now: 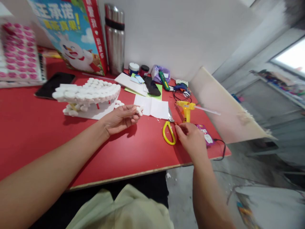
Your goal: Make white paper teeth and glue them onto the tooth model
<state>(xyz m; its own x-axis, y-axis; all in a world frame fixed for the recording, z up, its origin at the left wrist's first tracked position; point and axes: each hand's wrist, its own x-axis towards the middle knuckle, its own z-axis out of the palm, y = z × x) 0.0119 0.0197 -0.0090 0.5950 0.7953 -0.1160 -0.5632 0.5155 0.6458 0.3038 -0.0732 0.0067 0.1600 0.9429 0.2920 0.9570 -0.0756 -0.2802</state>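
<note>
My left hand [122, 119] pinches a small white piece [139, 110] that looks like torn foam, above the red table. Near the table's right side, my right hand [192, 136] is closed, thumb and fingertips together beside the scissors [169, 133]; what they grip is hidden. The scissors have a yellow handle loop, and their blades point away toward the folded white paper [159, 108]. Just beyond the right hand stands a yellow glue gun [187, 109] with a clear glue stick out its back. Left of my left hand rests a boat-shaped model [88, 92] of white rounded pieces.
A steel flask [115, 41] and an illustrated box [73, 41] stand against the wall. A black phone [54, 84] lies behind the model. Several papers, small jars [133, 68] and a green cutter [164, 80] lie at the back. A purple packet [205, 135] with a cable sits by the right edge.
</note>
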